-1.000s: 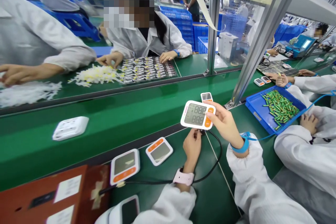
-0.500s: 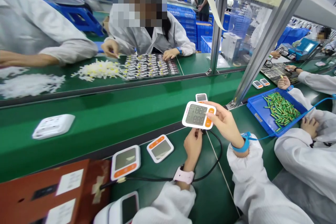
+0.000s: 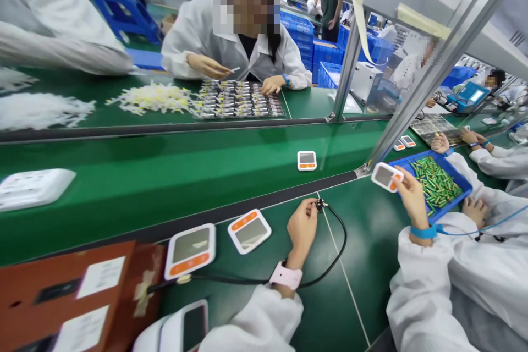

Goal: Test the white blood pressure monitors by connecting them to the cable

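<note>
My left hand (image 3: 302, 225), with a pink watch on its wrist, pinches the small black connector (image 3: 319, 205) at the end of a black cable (image 3: 345, 242). Off to the right, my right hand (image 3: 411, 198), wearing a blue wrist strap, grips a white device (image 3: 386, 177) with orange buttons and a grey screen, held up near the blue tray's left edge. The screen shows no digits that I can make out. Left of my left hand, a device (image 3: 249, 231) lies on the green table, and another device (image 3: 191, 251) lies beside the brown box (image 3: 136, 286).
A blue tray (image 3: 458, 179) of green batteries stands at the right near a co-worker's arms. Across the green belt (image 3: 231, 162), where a small device (image 3: 307, 161) lies, a person handles parts. A metal post (image 3: 437, 60) rises at the right.
My right hand has carried the device away from my left hand, toward the blue tray. Its screen digits no longer show. The view has shifted slightly, and the person opposite has lifted a small part.
</note>
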The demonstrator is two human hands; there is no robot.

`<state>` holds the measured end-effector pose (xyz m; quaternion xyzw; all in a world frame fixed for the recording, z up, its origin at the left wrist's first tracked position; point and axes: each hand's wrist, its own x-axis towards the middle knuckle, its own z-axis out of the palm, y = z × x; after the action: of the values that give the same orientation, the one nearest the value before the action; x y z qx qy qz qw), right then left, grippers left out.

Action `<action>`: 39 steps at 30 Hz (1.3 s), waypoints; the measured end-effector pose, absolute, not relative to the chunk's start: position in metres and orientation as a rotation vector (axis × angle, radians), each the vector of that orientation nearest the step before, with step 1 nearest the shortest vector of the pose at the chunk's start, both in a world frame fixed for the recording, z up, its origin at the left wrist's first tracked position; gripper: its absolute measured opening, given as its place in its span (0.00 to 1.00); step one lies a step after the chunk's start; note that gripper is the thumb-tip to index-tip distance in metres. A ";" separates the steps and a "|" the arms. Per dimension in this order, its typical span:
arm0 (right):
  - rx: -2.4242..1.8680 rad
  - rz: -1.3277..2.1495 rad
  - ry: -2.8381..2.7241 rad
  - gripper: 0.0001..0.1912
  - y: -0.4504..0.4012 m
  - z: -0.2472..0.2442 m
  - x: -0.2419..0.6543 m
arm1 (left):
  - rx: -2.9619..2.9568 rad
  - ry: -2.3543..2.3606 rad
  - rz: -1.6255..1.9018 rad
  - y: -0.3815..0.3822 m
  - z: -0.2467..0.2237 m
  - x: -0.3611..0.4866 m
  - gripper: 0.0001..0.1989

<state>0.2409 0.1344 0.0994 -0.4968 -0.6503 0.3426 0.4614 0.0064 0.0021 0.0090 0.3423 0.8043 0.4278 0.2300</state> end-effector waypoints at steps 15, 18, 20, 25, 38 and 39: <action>-1.883 0.166 -1.766 0.21 0.221 0.046 0.326 | 0.967 2.172 1.245 0.003 0.006 0.007 0.11; -1.815 0.161 -1.750 0.20 0.221 0.055 0.314 | 0.951 2.166 1.257 0.003 0.008 0.008 0.11; -1.688 0.181 -1.743 0.21 0.215 0.063 0.287 | 0.953 2.168 1.259 0.003 0.008 0.008 0.10; -1.082 0.841 -1.989 0.22 0.183 0.072 0.155 | 0.958 2.169 1.264 0.003 0.008 0.008 0.10; -1.207 1.207 -2.357 0.30 0.112 0.067 -0.071 | 0.920 2.249 1.156 -0.003 -0.010 -0.003 0.09; -1.045 1.288 -2.347 0.27 0.106 0.072 -0.070 | 0.905 2.258 1.159 -0.003 -0.013 -0.005 0.10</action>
<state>-0.0699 0.1058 0.0715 -0.3605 -0.8093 0.4441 0.1336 -0.0046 -0.0028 -0.0131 0.3275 0.8171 0.4194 0.2218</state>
